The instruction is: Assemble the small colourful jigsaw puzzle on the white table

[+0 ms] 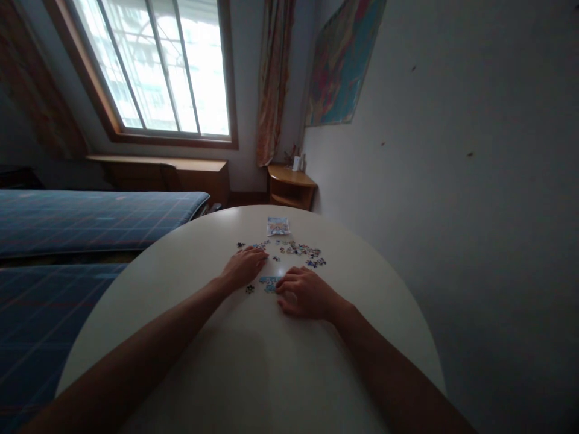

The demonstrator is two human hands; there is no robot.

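A small joined section of blue jigsaw puzzle (270, 284) lies flat on the white round table (217, 367). My right hand (310, 293) rests at its right edge, fingertips touching or covering part of it. The thumb stands apart from the fingers. My left hand (244, 267) lies palm down, up and to the left of the section, fingers stretched out beside loose pieces. What is under its fingertips is hidden. One loose puzzle piece (276, 258) lies between the hands, and a dark cluster of pieces (249, 289) is below my left hand.
More loose puzzle pieces (301, 248) spread beyond my hands. A picture packet (277, 226) lies near the table's far edge. A bed with a blue plaid cover (90, 220) stands at left, a wooden corner shelf (292, 176) behind, and a wall (474, 211) at right.
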